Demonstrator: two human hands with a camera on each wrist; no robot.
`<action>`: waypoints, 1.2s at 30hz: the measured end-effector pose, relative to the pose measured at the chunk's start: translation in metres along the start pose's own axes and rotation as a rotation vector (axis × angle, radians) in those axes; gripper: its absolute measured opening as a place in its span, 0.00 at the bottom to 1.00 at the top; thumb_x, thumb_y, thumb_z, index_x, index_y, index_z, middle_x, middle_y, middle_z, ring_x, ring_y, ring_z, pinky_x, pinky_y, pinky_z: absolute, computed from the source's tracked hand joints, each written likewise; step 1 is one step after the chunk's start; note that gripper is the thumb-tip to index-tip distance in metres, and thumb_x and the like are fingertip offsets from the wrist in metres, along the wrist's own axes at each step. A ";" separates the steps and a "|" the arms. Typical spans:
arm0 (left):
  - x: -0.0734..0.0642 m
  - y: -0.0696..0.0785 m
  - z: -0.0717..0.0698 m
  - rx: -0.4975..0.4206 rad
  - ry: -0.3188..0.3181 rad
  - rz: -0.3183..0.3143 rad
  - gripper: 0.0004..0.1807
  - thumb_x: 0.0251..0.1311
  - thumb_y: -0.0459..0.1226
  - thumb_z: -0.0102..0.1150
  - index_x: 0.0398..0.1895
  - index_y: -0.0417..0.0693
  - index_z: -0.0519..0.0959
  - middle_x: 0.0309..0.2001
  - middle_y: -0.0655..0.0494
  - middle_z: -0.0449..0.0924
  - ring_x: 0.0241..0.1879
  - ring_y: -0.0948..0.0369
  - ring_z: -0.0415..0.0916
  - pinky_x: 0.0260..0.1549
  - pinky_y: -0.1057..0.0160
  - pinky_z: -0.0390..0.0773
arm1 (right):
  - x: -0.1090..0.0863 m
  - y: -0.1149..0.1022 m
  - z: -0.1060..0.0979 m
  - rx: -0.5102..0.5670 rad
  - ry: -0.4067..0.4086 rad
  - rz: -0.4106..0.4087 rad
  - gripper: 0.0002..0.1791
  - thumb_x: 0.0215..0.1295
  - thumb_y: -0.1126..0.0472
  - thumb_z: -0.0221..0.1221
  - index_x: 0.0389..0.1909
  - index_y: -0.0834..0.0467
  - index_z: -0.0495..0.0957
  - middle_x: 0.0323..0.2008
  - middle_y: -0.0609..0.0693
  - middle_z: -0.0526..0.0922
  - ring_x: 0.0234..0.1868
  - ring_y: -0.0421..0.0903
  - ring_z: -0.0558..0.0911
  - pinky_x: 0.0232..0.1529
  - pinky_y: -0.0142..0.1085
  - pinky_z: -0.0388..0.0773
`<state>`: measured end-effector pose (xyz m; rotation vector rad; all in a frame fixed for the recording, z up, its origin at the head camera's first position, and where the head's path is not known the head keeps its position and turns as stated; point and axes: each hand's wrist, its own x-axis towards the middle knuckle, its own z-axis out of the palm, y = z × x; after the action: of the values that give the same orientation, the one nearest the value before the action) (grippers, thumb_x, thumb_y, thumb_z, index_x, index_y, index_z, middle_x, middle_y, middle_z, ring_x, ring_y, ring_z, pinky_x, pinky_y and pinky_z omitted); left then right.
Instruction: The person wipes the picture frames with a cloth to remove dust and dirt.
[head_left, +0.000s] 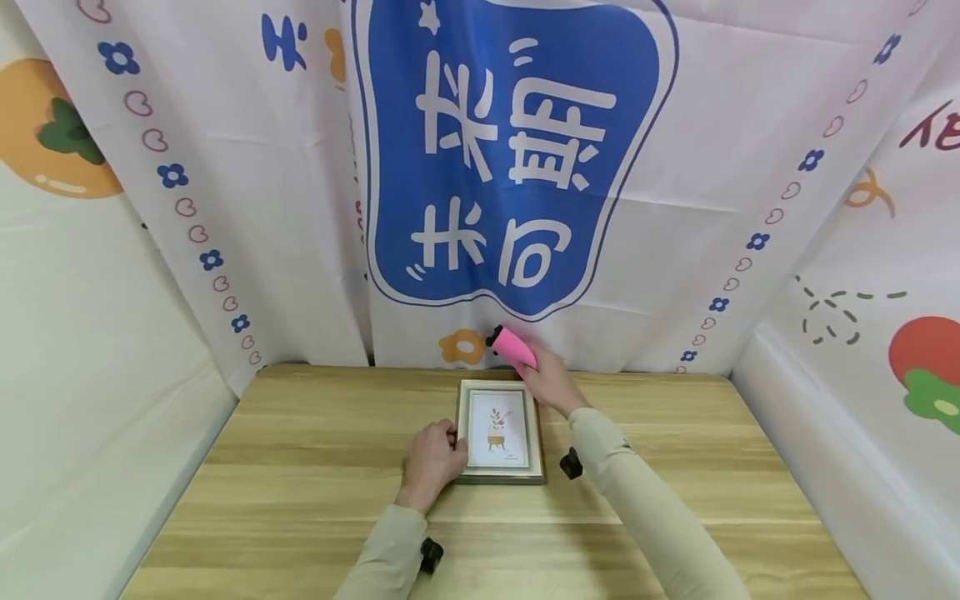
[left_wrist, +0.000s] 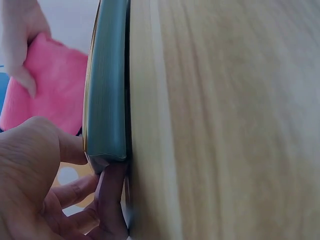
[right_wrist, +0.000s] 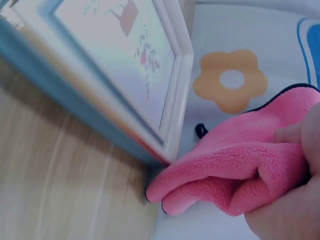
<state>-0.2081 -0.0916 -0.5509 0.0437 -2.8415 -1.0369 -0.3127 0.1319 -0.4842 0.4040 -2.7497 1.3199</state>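
A picture frame (head_left: 497, 429) with a pale moulding and a print of a potted plant is on the wooden table, face up. My left hand (head_left: 432, 462) grips its left edge; in the left wrist view the thumb is at the front face and the fingers curl under the blue-green side (left_wrist: 106, 85). Beyond the frame's top right corner, my right hand (head_left: 553, 382) holds a folded pink cloth (head_left: 513, 347) with dark edging. In the right wrist view the fluffy cloth (right_wrist: 235, 165) is bunched in the fingers, its folded end right by the frame's corner.
The wood-grain table (head_left: 315, 450) ends at a white printed curtain (head_left: 697, 275) with a blue lettered panel (head_left: 510, 158). More printed cloth walls (head_left: 90, 333) stand at left and right. Small black devices, one (head_left: 571, 463) by the right sleeve, sit at both wrists.
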 end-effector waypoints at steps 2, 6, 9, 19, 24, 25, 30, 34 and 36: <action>0.000 -0.001 -0.001 0.004 -0.001 0.005 0.08 0.66 0.39 0.67 0.40 0.42 0.86 0.35 0.51 0.85 0.35 0.55 0.83 0.39 0.49 0.83 | 0.005 -0.006 0.009 -0.033 0.019 -0.052 0.17 0.75 0.67 0.58 0.61 0.61 0.81 0.47 0.58 0.88 0.42 0.52 0.84 0.51 0.50 0.83; -0.001 -0.002 -0.002 0.015 -0.012 0.001 0.08 0.66 0.40 0.67 0.40 0.43 0.85 0.34 0.52 0.84 0.34 0.56 0.81 0.37 0.51 0.82 | 0.011 -0.015 0.029 -0.101 0.030 -0.108 0.16 0.72 0.69 0.59 0.58 0.62 0.83 0.48 0.59 0.89 0.46 0.55 0.86 0.56 0.53 0.83; 0.000 -0.001 -0.001 0.020 -0.019 -0.015 0.08 0.66 0.40 0.67 0.39 0.44 0.85 0.33 0.53 0.83 0.34 0.57 0.80 0.36 0.52 0.82 | 0.011 -0.017 0.042 -0.158 0.001 -0.104 0.17 0.73 0.68 0.59 0.60 0.60 0.82 0.47 0.58 0.89 0.41 0.52 0.86 0.50 0.51 0.84; 0.000 0.000 -0.001 0.004 -0.005 -0.017 0.09 0.65 0.39 0.68 0.42 0.42 0.85 0.34 0.52 0.84 0.34 0.56 0.81 0.36 0.52 0.82 | 0.001 -0.023 0.078 -0.288 -0.191 -0.157 0.27 0.73 0.70 0.58 0.72 0.61 0.75 0.66 0.58 0.83 0.65 0.57 0.83 0.70 0.50 0.77; 0.000 -0.001 -0.001 -0.002 -0.010 -0.029 0.10 0.66 0.39 0.67 0.44 0.42 0.86 0.37 0.52 0.86 0.37 0.55 0.83 0.38 0.51 0.83 | -0.006 -0.022 0.087 -0.451 -0.230 -0.226 0.26 0.73 0.69 0.58 0.71 0.61 0.76 0.67 0.58 0.82 0.67 0.57 0.82 0.70 0.48 0.77; 0.000 -0.002 -0.001 0.001 -0.008 -0.031 0.10 0.66 0.39 0.67 0.45 0.42 0.86 0.37 0.52 0.86 0.37 0.55 0.83 0.39 0.50 0.83 | -0.007 -0.022 0.088 -0.483 -0.235 -0.246 0.25 0.73 0.69 0.58 0.70 0.61 0.76 0.67 0.58 0.82 0.66 0.58 0.83 0.69 0.48 0.78; 0.001 -0.002 -0.002 0.025 0.002 -0.018 0.10 0.65 0.39 0.67 0.44 0.43 0.87 0.37 0.52 0.87 0.37 0.54 0.84 0.38 0.50 0.83 | -0.012 -0.024 0.090 -0.585 -0.248 -0.289 0.25 0.71 0.68 0.61 0.68 0.60 0.76 0.67 0.59 0.82 0.61 0.57 0.86 0.64 0.48 0.82; 0.000 -0.001 -0.001 0.034 0.008 -0.007 0.11 0.65 0.40 0.68 0.45 0.43 0.87 0.38 0.52 0.88 0.38 0.53 0.85 0.39 0.49 0.83 | -0.015 -0.025 0.088 -0.645 -0.250 -0.276 0.24 0.71 0.67 0.63 0.67 0.58 0.77 0.65 0.57 0.82 0.58 0.55 0.87 0.60 0.46 0.84; -0.001 -0.001 -0.001 0.032 0.012 -0.006 0.12 0.65 0.40 0.68 0.46 0.43 0.87 0.38 0.52 0.88 0.38 0.53 0.85 0.40 0.49 0.84 | -0.016 -0.026 0.087 -0.669 -0.252 -0.264 0.23 0.71 0.67 0.63 0.65 0.57 0.78 0.65 0.56 0.83 0.57 0.54 0.87 0.58 0.46 0.85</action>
<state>-0.2075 -0.0924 -0.5510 0.0611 -2.8488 -0.9883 -0.2854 0.0527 -0.5221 0.8669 -2.9696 0.2665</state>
